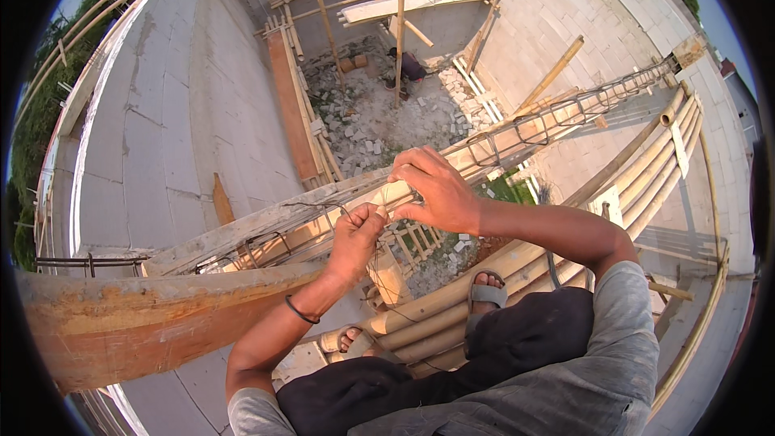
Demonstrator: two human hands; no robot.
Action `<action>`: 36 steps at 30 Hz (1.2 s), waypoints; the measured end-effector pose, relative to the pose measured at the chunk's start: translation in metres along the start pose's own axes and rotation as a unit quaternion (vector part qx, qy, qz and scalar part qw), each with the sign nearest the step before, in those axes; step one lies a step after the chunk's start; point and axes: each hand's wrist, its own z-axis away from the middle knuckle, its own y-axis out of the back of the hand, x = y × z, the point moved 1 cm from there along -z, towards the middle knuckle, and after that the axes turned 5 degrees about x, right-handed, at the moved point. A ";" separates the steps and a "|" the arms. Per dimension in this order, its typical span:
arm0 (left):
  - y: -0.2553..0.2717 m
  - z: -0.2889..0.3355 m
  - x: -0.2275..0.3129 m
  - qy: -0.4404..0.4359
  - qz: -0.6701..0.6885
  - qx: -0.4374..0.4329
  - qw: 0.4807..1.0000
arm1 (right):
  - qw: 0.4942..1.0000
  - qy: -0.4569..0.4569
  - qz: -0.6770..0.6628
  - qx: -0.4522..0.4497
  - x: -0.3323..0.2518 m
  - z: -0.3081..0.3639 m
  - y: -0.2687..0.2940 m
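Note:
My left hand (356, 236) is closed in a pinch, thumb against forefinger, with strands of thin dark tie wire (374, 260) at its fingertips. Close beside it, my right hand (440, 194) curls its fingers and thumb round the pale rounded end of a bamboo or wooden piece (393, 194). Both hands meet at this end, above the long formwork with steel rebar (282, 240) in it. Another bent wire (311, 205) sticks out left of the left hand. Below the hands a bamboo piece (389, 278) slants down, with wire around it.
My sandalled feet (486, 295) stand on a bamboo pole platform (440, 311) high above rubble-strewn ground (363, 125). A person (410, 67) is down there. Rebar cage (557, 117) runs right; a brown board (153, 319) lies left. Block walls (137, 129) rise around.

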 end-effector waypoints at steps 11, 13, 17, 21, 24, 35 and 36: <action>0.000 -0.001 -0.009 -0.056 -0.060 -0.045 0.996 | 0.951 -0.111 -0.072 -0.280 0.020 -0.003 0.000; 0.001 -0.003 -0.010 -0.070 -0.066 -0.062 0.993 | 0.917 -0.221 -0.164 -0.288 0.022 -0.001 -0.001; 0.009 -0.005 -0.009 0.026 -0.021 -0.036 0.999 | 0.996 0.059 -0.004 -0.061 0.013 0.001 0.007; 0.012 -0.006 -0.010 0.061 0.022 -0.059 0.996 | 0.955 0.256 0.146 -0.040 0.012 0.005 0.010; 0.012 -0.007 -0.014 0.071 0.046 -0.079 0.993 | 0.940 0.306 0.148 -0.032 0.013 0.007 0.011; 0.013 -0.011 -0.013 0.016 0.001 -0.082 0.996 | 0.984 -0.055 -0.057 -0.161 0.013 0.007 0.000; 0.015 -0.011 -0.012 0.055 0.006 -0.056 0.997 | 0.995 0.061 0.015 -0.072 0.009 0.008 0.002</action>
